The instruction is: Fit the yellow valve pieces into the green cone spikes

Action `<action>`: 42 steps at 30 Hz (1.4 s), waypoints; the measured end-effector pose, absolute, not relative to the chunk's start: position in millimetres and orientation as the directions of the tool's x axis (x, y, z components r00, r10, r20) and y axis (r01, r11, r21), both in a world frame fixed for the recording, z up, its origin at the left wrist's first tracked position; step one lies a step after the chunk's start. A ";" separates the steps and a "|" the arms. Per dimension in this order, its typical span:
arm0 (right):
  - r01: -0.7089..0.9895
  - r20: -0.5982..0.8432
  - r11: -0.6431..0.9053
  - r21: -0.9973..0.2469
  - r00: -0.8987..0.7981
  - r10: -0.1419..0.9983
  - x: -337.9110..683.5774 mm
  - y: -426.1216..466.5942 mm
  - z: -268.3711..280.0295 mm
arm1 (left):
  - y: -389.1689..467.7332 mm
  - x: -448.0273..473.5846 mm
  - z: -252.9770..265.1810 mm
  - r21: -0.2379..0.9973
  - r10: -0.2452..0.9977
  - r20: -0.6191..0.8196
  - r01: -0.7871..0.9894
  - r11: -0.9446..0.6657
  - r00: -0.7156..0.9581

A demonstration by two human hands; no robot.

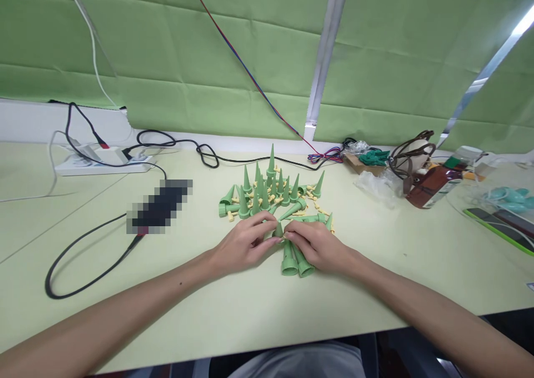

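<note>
My left hand (247, 243) is closed on a green plastic cone (278, 230), thumb and fingers at its sides. Against the same cone, my right hand (322, 245) has its fingertips pinched together; whatever is between them is hidden. Two more green hollow spikes (289, 262) lie just under my right hand, their round open ends towards me. Beyond both hands is a cluster of green pointed spikes (265, 197), many upright and some on their sides. Small yellow plastic pieces (320, 209) are scattered among and beside them.
On the left are a pixelated dark device (161, 207) with a looped black cable and a white power strip (104, 164). To the right stand a brown bottle (436, 186), glasses (411, 153), plastic bags (377, 188) and a green-edged phone (498, 230). A green blind hangs behind the table (167, 317).
</note>
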State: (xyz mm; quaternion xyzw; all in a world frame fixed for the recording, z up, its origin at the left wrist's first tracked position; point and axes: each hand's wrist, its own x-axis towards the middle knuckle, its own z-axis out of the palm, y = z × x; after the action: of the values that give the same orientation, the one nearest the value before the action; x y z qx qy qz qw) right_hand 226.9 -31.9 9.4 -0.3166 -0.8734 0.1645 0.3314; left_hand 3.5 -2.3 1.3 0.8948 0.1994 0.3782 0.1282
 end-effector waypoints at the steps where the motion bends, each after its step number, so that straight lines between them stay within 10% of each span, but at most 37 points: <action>1: 0.442 0.475 0.743 -0.502 -0.577 0.664 226.8 -32.0 9.5 | -2.4 3.4 1.2 0.357 0.437 0.638 0.259 -0.898 0.634; 18: 0.476 0.457 0.713 -0.516 -0.550 0.698 227.1 -32.7 11.0 | -0.6 1.0 -3.4 0.135 0.293 0.685 0.279 -0.951 0.667; 42: 0.499 0.618 0.690 -0.524 -0.335 0.712 222.0 -36.2 11.9 | -2.9 4.5 -5.6 0.537 0.641 0.507 0.370 -0.758 0.577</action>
State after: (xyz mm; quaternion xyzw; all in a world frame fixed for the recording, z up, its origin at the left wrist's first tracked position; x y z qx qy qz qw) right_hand 222.0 -36.2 11.9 -0.3748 -0.8079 0.1211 0.4384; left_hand 4.5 -2.9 -5.6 0.8673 0.2912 0.3562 0.1900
